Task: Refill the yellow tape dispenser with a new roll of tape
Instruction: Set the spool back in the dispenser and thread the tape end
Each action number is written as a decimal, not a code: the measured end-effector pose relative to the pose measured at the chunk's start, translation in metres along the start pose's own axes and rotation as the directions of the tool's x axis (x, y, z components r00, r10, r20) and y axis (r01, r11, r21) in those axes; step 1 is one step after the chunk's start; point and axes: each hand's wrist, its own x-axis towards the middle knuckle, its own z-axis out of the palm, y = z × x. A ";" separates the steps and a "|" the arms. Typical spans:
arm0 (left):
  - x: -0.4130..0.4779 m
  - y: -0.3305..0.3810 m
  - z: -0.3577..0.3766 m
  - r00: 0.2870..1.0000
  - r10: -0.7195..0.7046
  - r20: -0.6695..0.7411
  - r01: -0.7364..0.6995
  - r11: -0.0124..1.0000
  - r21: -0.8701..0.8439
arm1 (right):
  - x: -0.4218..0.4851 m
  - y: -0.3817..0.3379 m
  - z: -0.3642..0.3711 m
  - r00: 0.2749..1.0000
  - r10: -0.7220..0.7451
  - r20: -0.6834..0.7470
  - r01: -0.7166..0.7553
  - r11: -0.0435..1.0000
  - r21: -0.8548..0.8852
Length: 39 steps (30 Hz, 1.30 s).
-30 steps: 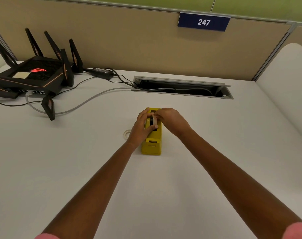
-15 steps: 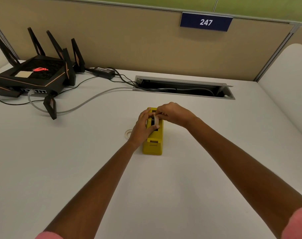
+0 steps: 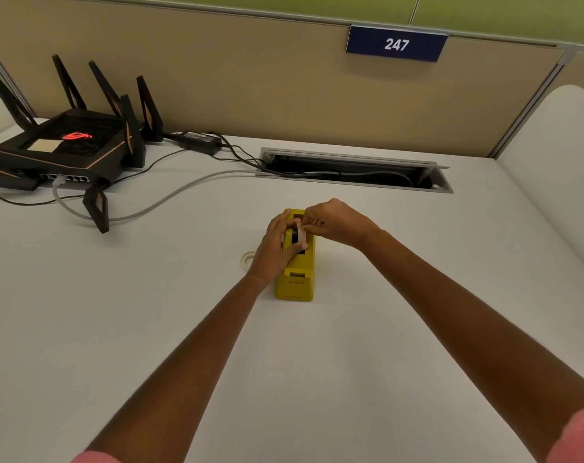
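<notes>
Both hands are on the yellow tape dispenser (image 3: pixel 296 266), which sits about mid-bench on the white bench (image 3: pixel 150 312), its long axis running near to far. The left hand (image 3: pixel 274 249) wraps the dispenser's left side, thumb hooked across the top, its grip closed on the new roll of tape (image 3: pixel 296 232) that stands in the open well. The roll is pale and translucent around a black core, upright on edge, sitting in the far half of the dispenser. The right hand (image 3: pixel 338 222) comes in from the right, fingertips pinched narrow at the top of the roll; whether that grip has hold of the loose tape end or just the rim, I cannot tell, as the fingers cover the spot. Pink sleeves show at the near edge of the view.

Just left of the dispenser, partly behind the left wrist, lies a small pale empty ring (image 3: pixel 247 259) flat on the bench. Far left stands a black router (image 3: pixel 66 148) with upright antennas and a red glowing logo, a grey cable (image 3: pixel 170 197) curving from it toward the open cable slot (image 3: pixel 354 170) at the far side. On the partition above hangs a blue sign (image 3: pixel 396 44) reading 247.
</notes>
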 end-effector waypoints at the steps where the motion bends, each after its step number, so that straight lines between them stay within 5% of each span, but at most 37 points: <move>1: 0.000 0.000 0.000 1.000 -0.004 -0.001 0.004 1.000 0.002 | 0.000 0.000 0.001 1.000 0.007 -0.003 -0.007 1.000 0.002; 27: -0.001 0.001 -0.001 1.000 -0.024 0.001 0.024 1.000 -0.002 | -0.006 -0.005 0.005 0.999 0.023 -0.047 -0.022 0.999 0.024; 39: 0.000 0.000 0.000 1.000 -0.029 -0.003 0.029 1.000 -0.006 | -0.001 -0.013 0.000 1.000 0.015 0.018 -0.013 0.995 -0.102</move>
